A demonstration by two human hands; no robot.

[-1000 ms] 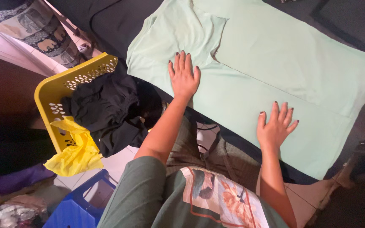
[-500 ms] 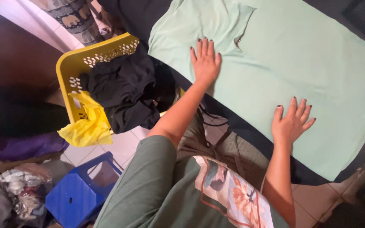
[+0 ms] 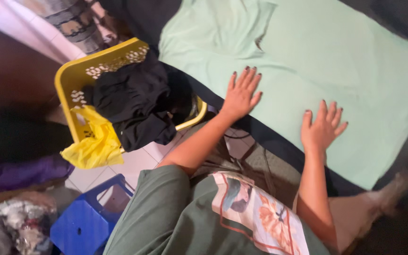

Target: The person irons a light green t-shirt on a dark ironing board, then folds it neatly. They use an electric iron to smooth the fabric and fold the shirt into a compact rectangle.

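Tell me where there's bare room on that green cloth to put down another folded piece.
The widest bare stretch of the green cloth lies beyond the right hand, toward its far right end. A smaller patch sits above the left hand, below the folded flap. The yellow basket is crowded, heaped with black clothes.

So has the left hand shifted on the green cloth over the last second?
Yes. The left hand has slid along the light green cloth, away from its folded-over flap and toward its near edge, closer to the right hand.

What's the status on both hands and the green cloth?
Left hand and right hand flat, open on the mint green cloth. Cloth spread on dark surface. Yellow basket beside, clear of it.
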